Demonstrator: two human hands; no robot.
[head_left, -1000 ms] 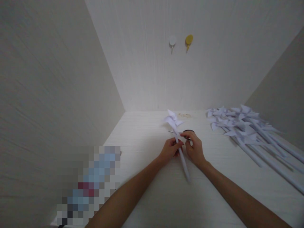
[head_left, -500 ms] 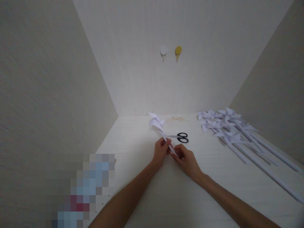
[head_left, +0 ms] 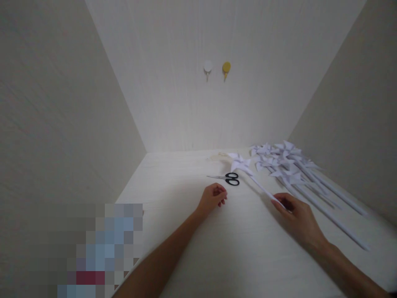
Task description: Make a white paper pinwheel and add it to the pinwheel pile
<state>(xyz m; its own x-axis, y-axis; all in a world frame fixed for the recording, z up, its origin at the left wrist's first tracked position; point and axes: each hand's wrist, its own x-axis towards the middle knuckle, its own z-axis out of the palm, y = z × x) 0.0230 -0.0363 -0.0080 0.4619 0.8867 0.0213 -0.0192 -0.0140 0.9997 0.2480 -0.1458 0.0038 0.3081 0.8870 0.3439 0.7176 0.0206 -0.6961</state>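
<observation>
My right hand (head_left: 293, 211) pinches the lower end of the stick of a white paper pinwheel (head_left: 240, 162), whose folded blades point away from me, right of the scissors. My left hand (head_left: 213, 196) is near the middle of the table, its fingers curled together with nothing visible in them. Just beyond it lies a pair of scissors (head_left: 232, 179) with black handles, blades pointing left. Several more paper pinwheels (head_left: 290, 174) lie heaped at the right, their long white sticks running toward the near right.
The white tabletop (head_left: 173, 174) meets the back wall (head_left: 186, 111), where a white hook (head_left: 207, 66) and a yellow hook (head_left: 226, 67) are fixed. Side walls rise left and right. A pixelated area (head_left: 102, 244) covers something at lower left.
My left hand has let go of the pinwheel stick. My right hand has carried the pinwheel rightward, toward the heap. The view has shifted slightly to the right.
</observation>
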